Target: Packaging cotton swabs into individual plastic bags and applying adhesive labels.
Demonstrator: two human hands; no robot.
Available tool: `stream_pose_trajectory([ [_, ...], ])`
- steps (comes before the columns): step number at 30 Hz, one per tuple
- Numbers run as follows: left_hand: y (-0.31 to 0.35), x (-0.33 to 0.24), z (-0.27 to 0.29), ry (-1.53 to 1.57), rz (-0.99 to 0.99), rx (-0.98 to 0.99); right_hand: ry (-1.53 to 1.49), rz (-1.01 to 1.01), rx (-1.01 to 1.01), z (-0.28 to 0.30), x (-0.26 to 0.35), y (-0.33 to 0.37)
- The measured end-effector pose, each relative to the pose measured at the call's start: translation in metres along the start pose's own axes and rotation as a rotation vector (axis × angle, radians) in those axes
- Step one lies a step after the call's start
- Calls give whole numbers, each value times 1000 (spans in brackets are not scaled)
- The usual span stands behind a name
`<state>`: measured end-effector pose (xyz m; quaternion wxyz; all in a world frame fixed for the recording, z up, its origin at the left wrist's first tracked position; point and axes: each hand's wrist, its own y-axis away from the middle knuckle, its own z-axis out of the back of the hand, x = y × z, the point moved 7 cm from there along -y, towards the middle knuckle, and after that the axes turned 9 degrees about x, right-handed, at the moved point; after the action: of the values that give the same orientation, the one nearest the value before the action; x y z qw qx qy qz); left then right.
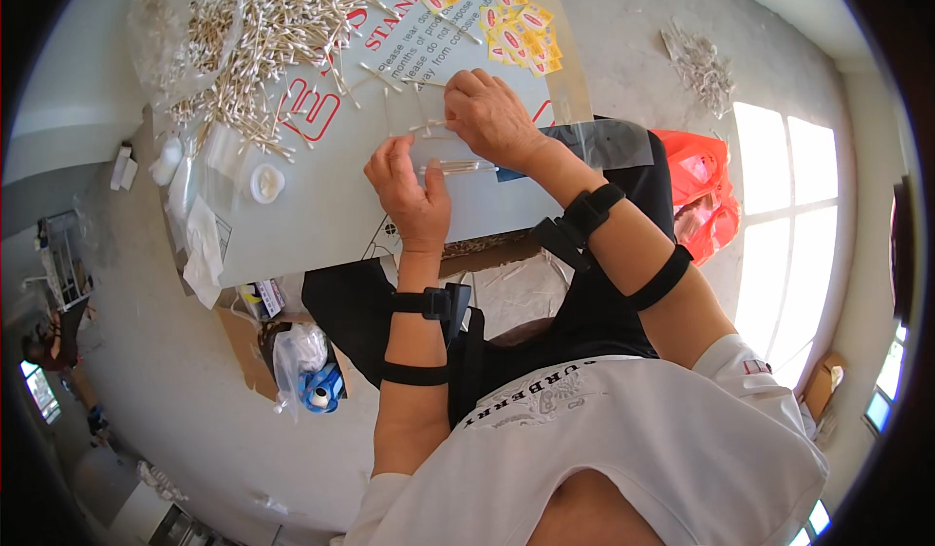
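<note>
My left hand [409, 188] is over the sheet-covered table, its fingers curved and thumb against a small bundle of cotton swabs [462, 167]. The bundle lies level, pointing right from the thumb. Just beyond it, my right hand [492, 120] has its fingers curled together at a cotton swab [427, 130]; its fingertips are partly hidden. A few loose swabs [382, 78] lie past both hands. Under my right wrist are a clear plastic sleeve [609, 144] and a small blue piece [508, 174].
A large heap of cotton swabs [263, 44] and a clear bag [180, 35] cover the far left. Yellow labels [521, 35] lie far right. A small round white tub [266, 184] stands left, near white tissue [203, 254]. On the floor sit a red plastic bag [696, 190] and a cardboard box [243, 351].
</note>
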<state>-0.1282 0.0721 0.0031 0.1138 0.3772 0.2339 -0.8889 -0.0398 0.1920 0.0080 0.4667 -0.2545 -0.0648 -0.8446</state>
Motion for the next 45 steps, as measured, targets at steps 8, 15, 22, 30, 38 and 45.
stream_pose_trajectory([
  [8,-54,7,-15,-452,108,162,-165,13,-68,-7,-2,15],
  [15,-44,5,-21,-433,83,138,-112,-138,-245,9,-20,-13],
  [22,-39,-2,-22,-443,26,155,-75,-45,-92,-4,-28,-23],
  [30,-38,17,12,-445,115,-74,-2,-297,-392,33,-54,-38],
  [38,-45,40,12,-571,231,45,162,-202,-196,14,-55,-42],
  [45,-66,31,5,-422,92,138,-37,47,-84,3,-19,-5],
])
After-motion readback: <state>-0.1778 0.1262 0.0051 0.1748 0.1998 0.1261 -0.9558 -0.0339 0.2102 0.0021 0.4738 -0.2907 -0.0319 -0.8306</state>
